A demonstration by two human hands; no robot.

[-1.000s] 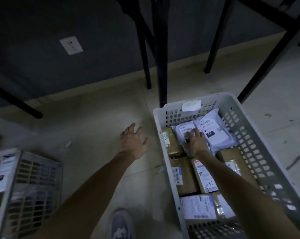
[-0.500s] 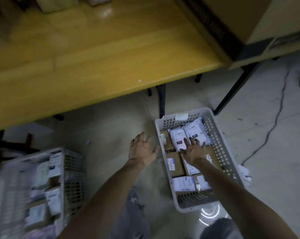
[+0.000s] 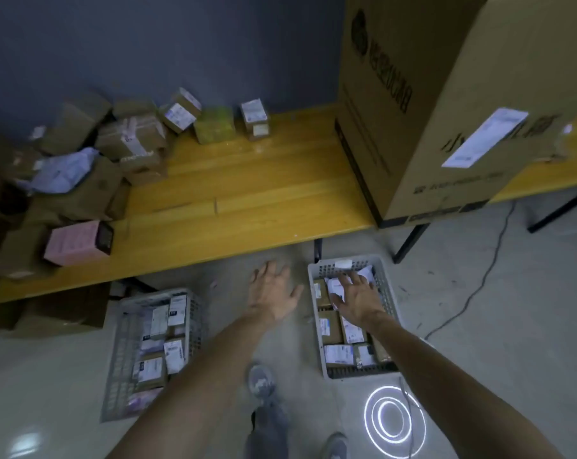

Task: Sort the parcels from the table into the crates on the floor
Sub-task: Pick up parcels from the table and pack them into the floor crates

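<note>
Yellow desk (image 3: pixel 247 200) against dark wall (image 3: pixel 147 44) — parcels (image 3: pixel 131 140) piled at its left end, more in left crate (image 3: pixel 121 359) and right crate (image 3: pixel 316 326) on the floor (image 3: pixel 512 326). Right grip (image 3: pixel 356 299) released, fingers spread, over right crate; left grip (image 3: pixel 272 293) released too — over floor between crates.

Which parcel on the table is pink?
The pink box at the near left edge of the table; the other parcels look brown, white or greenish.

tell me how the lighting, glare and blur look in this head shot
Head view: dim overall; ring-shaped glare on the glossy floor beside the right crate; the parcel pile at the left end of the table is smeared by blur; wide-angle distortion bows the table edge and tilts the big cardboard box; the left hand and right hand look fairly sharp.
</note>
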